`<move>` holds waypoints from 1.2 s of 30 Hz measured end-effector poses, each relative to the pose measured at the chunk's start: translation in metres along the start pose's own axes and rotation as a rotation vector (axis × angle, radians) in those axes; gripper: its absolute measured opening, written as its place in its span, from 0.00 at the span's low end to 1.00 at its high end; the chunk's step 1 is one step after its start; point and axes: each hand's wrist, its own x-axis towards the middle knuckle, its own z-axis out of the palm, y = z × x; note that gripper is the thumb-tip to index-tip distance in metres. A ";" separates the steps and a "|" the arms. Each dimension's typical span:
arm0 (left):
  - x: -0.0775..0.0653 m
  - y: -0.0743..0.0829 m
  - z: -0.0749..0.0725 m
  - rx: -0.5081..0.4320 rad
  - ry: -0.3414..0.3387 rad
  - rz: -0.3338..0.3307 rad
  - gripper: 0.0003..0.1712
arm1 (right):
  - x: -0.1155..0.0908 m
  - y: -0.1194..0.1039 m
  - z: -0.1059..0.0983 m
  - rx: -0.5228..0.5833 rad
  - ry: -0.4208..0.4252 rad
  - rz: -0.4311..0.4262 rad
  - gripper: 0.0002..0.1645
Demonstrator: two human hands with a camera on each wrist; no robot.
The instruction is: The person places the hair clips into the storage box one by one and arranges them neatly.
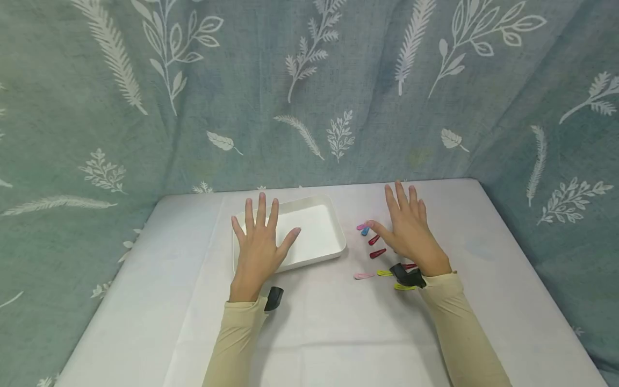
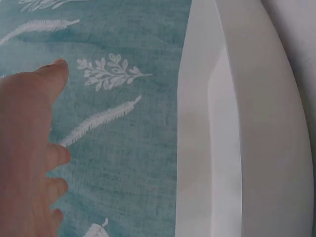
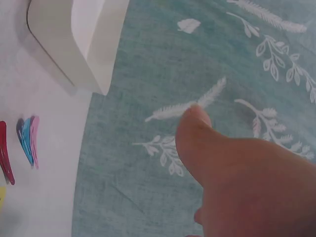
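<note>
My left hand [image 1: 258, 250], fingers spread and straight, hovers over the left part of a white rectangular tray [image 1: 314, 231]. In the left wrist view the tray's wall [image 2: 266, 123] stands beside that hand. My right hand [image 1: 411, 234] is also spread wide, above the right side of a scatter of snap hair clips. Around it lie a dark red clip [image 1: 378, 253], a blue clip [image 1: 365, 231], a pink clip [image 1: 364, 276] and yellow clips [image 1: 405, 287]. The hand and wrist hide part of the scatter. Neither hand holds anything.
A white cloth covers the table [image 1: 309, 349]. Behind and at both sides hangs a blue-green curtain [image 1: 261, 97] with white leaf prints. A black strap mount [image 1: 274, 298] sits at the left wrist and another [image 1: 408, 276] at the right.
</note>
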 end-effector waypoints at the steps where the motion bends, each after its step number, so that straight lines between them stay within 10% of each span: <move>1: 0.000 0.000 0.000 -0.010 -0.004 -0.004 0.51 | 0.000 0.001 0.000 0.004 -0.004 0.003 0.59; 19: -0.027 -0.055 0.000 -0.310 -0.063 -0.175 0.59 | -0.007 0.028 -0.006 0.268 0.065 0.060 0.39; 36: -0.022 -0.088 0.000 -0.430 -0.240 -0.456 0.73 | -0.011 0.048 0.004 0.323 0.144 0.192 0.30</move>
